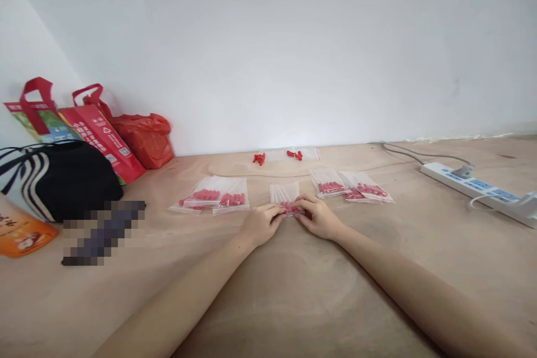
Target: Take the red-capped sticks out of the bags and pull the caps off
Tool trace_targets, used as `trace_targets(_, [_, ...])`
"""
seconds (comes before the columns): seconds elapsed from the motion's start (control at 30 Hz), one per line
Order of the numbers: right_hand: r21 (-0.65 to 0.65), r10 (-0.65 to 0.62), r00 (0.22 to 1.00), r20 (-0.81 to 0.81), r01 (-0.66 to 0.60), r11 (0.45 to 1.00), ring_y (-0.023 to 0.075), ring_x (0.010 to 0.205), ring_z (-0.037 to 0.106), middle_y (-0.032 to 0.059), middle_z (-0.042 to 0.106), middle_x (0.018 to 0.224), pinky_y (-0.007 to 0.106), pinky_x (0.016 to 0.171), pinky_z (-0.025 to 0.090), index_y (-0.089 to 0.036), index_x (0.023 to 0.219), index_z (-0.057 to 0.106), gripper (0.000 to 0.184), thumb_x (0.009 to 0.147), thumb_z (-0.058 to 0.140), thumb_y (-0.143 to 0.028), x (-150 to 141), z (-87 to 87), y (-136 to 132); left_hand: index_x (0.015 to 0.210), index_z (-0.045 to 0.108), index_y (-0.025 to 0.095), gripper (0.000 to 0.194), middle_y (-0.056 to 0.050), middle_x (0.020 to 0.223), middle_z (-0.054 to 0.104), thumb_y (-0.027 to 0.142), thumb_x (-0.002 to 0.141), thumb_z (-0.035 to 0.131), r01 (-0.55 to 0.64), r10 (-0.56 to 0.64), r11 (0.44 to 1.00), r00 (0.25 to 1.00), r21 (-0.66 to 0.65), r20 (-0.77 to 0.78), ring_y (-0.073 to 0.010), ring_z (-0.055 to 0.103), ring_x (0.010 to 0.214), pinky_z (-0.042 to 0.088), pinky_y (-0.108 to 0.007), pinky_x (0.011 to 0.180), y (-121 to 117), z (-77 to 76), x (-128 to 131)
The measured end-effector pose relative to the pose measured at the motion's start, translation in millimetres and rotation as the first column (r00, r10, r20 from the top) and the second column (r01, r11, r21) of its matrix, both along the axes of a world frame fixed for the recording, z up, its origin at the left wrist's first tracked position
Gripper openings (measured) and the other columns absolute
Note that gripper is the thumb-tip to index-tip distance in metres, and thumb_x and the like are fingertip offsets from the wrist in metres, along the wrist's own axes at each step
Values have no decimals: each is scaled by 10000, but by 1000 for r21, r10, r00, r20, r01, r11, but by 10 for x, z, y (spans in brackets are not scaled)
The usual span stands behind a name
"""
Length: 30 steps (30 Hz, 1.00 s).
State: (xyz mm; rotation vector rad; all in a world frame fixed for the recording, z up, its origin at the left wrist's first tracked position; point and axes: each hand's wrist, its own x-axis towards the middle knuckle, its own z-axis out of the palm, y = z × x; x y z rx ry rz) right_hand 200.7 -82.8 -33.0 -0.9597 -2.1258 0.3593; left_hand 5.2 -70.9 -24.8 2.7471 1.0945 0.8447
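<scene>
A small clear zip bag [284,193] with several red pieces inside lies flat on the wooden table, straight ahead of me. My left hand [262,224] is closed at the bag's near left corner, thumb and fingers pinching its edge. At the near right corner, my right hand [318,217] pinches the same bag with curled fingers. Filled zip bags [230,193] overlap to the left, their red pieces gathered at the near end. More filled bags [329,183] rest to the right.
Loose red pieces [259,159] and clear bags [272,154] lie by the wall. A white power strip [474,187] with cables is at right. Left stand a black drawstring bag [79,179], red shopping bags [100,134], an orange packet [25,229] and a pixelated dark object [104,233].
</scene>
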Motion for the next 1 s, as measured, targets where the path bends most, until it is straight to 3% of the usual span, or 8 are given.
trace_targets(0.17, [-122,-19,983,-182,-3,993,137,782,575,58,609,887,261,665,463,-183,834,627,155,758,493,-191,-3,-13,6,1083,490,206,370,-41,997,621,322,744,584,-1,6,998,997,-61,72,-182,595,864,487,-310,751,-131,53,-98])
trace_targets(0.37, [-486,-250,835,-491,-25,874,100,530,549,10,613,693,236,516,445,-168,774,597,211,655,582,-341,26,-89,114,921,506,198,160,-43,984,602,230,765,526,0,0,1000,999,14,35,-182,582,888,476,-303,752,-101,53,-61])
trace_targets(0.47, [-572,-300,792,-531,-74,817,107,511,554,-19,593,582,238,523,447,-172,764,589,254,604,619,-367,58,-92,149,898,546,195,127,-50,1006,602,205,786,488,42,-42,995,999,95,2,-173,584,899,478,-292,765,-78,35,-44])
trace_targets(0.6, [-586,-316,797,-515,-58,808,111,487,535,-27,562,540,250,517,440,-172,773,588,249,623,604,-370,63,-74,133,894,594,169,185,-57,911,643,169,838,418,119,-121,973,993,198,-3,-158,596,864,483,-296,786,-34,0,-31])
trace_targets(0.67, [-511,-289,848,-445,25,859,104,483,503,-15,558,579,251,505,419,-174,777,599,220,658,586,-358,44,-52,87,877,608,159,198,-60,881,652,164,848,412,137,-143,968,990,209,16,-156,598,852,487,-295,783,-20,-8,-31])
trace_targets(0.77, [-138,-191,965,-181,168,976,129,638,518,34,568,746,275,607,418,-184,802,624,193,712,567,-345,11,-7,-3,833,620,160,191,-58,850,653,177,845,430,130,-144,975,987,182,68,-154,601,831,495,-297,768,-24,-3,-35])
trace_targets(0.87, [151,-152,984,87,138,979,158,802,509,48,563,828,299,722,385,-205,821,637,165,743,562,-329,-9,21,-64,790,625,163,182,-55,807,650,190,835,451,120,-139,982,982,145,128,-152,602,810,502,-292,745,-47,6,-38])
trace_targets(1.0, [245,-143,964,225,86,966,152,817,489,47,579,837,295,719,336,-225,842,651,170,807,497,-289,-19,25,-81,756,628,173,171,-47,765,643,196,822,472,109,-126,988,979,112,163,-148,604,763,508,-285,708,-72,-1,-35])
